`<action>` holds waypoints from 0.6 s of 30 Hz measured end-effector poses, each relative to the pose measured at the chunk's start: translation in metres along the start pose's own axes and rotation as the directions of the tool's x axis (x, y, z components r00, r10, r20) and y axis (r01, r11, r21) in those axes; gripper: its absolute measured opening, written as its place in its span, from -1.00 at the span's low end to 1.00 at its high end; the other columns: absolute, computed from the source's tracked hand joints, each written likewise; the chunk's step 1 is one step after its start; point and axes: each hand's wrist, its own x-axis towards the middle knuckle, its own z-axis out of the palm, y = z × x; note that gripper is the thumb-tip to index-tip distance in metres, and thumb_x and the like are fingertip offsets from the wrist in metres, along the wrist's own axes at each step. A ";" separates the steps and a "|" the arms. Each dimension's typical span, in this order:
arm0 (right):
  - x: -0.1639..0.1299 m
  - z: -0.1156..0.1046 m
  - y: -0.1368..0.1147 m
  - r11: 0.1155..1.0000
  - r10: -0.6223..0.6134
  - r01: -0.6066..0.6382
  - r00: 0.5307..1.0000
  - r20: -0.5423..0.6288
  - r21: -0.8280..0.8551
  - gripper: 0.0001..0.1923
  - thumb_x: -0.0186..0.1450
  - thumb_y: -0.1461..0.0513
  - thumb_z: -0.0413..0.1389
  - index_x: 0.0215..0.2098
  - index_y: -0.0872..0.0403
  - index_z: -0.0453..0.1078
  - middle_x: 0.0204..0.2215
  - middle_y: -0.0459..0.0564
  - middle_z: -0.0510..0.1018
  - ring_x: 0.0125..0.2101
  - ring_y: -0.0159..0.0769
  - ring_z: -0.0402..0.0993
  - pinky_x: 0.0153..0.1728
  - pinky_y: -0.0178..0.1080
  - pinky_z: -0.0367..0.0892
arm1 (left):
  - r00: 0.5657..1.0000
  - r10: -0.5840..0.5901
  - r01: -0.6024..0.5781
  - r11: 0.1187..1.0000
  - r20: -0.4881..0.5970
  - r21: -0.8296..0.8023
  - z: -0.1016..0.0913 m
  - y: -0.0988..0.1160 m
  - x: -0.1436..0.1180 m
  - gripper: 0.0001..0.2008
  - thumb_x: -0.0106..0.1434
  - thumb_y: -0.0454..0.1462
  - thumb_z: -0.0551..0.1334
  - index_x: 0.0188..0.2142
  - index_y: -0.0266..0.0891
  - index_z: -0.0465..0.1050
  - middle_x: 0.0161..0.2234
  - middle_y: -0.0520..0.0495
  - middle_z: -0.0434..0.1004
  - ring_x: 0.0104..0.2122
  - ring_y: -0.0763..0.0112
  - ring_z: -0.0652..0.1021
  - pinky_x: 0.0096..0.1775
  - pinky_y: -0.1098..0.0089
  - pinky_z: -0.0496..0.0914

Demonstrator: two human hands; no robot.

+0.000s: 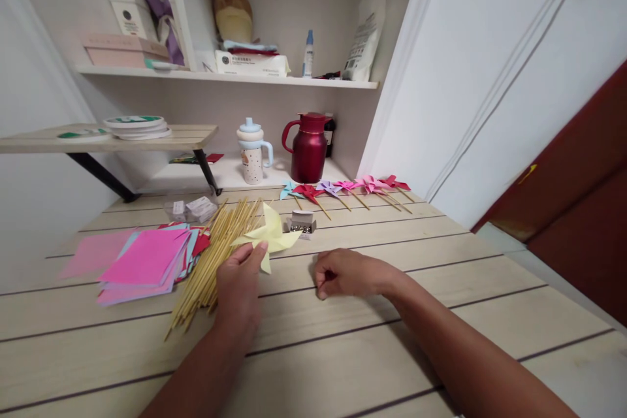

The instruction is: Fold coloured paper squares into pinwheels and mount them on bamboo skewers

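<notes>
My left hand [240, 290] pinches a pale yellow folded paper pinwheel [268, 234] by its lower blade, just right of a bundle of thin bamboo sticks [215, 255] lying on the table. My right hand [345, 273] rests on the light wooden table [343, 366] with its fingers curled in; I cannot tell whether something small is in them. A small box of pins [302, 221] sits just behind the pinwheel.
A stack of pink and coloured paper squares [142, 261] lies at the left. Several finished pinwheels on sticks [353, 188] line the table's back edge. Behind them stand a red jug [308, 147] and a lidded cup [251, 151]. A small clear packet [193, 209] lies behind the sticks.
</notes>
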 end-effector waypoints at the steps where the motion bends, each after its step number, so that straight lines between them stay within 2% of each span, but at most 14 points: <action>1: 0.000 0.001 0.000 1.000 0.004 -0.004 1.000 0.000 0.000 -0.90 0.05 0.29 0.28 -0.55 0.06 0.44 -0.52 -0.17 0.49 -0.44 -0.36 0.36 -0.44 -0.35 0.17 | 1.000 0.002 -0.002 1.000 -0.002 0.003 0.000 0.000 0.000 -0.75 -0.11 -0.19 0.44 -0.41 -0.26 0.59 -0.47 0.06 0.55 -0.42 0.41 0.47 -0.29 0.40 0.31; 11: 0.003 0.003 0.005 0.996 0.034 -0.033 0.999 -0.013 0.080 -0.80 0.01 0.21 0.34 -0.55 0.08 0.41 -0.57 -0.21 0.46 -0.51 -0.41 0.31 -0.49 -0.37 0.16 | 1.000 -0.006 0.007 1.000 0.025 -0.020 -0.002 -0.007 0.005 -0.73 -0.10 -0.19 0.45 -0.38 -0.25 0.59 -0.42 0.04 0.59 -0.39 0.40 0.49 -0.26 0.38 0.33; 18: 0.005 0.007 0.007 0.984 0.069 -0.060 0.996 -0.051 0.166 -0.80 0.00 0.21 0.34 -0.56 0.09 0.40 -0.58 -0.20 0.46 -0.50 -0.41 0.31 -0.49 -0.37 0.16 | 0.998 -0.042 0.044 0.998 0.044 -0.039 -0.001 -0.005 0.003 -0.72 -0.15 -0.20 0.47 -0.43 -0.26 0.56 -0.49 0.07 0.55 -0.45 0.43 0.47 -0.32 0.41 0.32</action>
